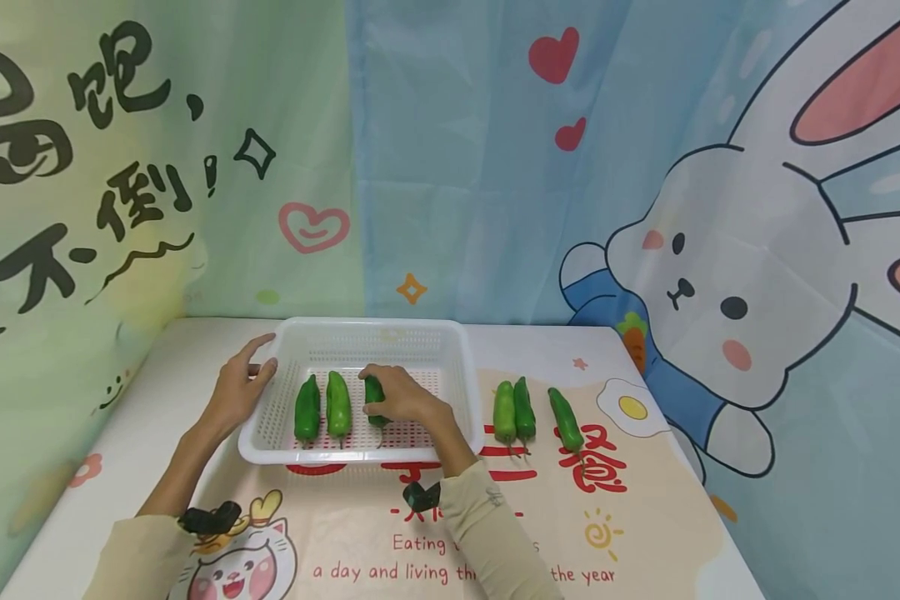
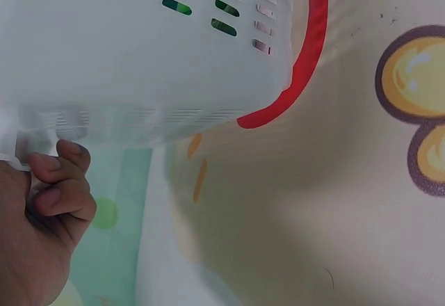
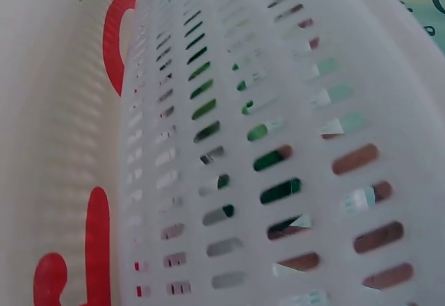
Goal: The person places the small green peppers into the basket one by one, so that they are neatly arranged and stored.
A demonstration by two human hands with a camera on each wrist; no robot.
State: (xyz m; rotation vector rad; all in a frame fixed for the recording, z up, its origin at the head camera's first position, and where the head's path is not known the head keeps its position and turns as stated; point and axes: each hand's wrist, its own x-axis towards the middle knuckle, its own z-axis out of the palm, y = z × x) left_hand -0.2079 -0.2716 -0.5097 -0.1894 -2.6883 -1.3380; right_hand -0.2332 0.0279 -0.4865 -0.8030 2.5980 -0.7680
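A white perforated basket (image 1: 360, 456) (image 2: 139, 62) (image 3: 389, 55) holds a dark green pepper (image 1: 307, 410) at left, a lighter one (image 1: 338, 406) beside it, and a third pepper (image 1: 375, 392) farther right. My right hand (image 1: 408, 398) reaches over the front rim and grips this third pepper between thumb and fingers, partly covering it. My left hand (image 1: 242, 390) (image 2: 52, 212) holds the basket's left rim, its fingers curled at the edge. Through the slots in the right wrist view, green pepper and parts of the fingers show; the rest of that hand is hidden.
Right of the basket, two green peppers (image 1: 505, 412) (image 1: 524, 408) lie side by side on the printed table mat (image 1: 645, 517), and another pepper (image 1: 566, 419) lies farther right. A patterned curtain (image 1: 450, 167) hangs behind the table.
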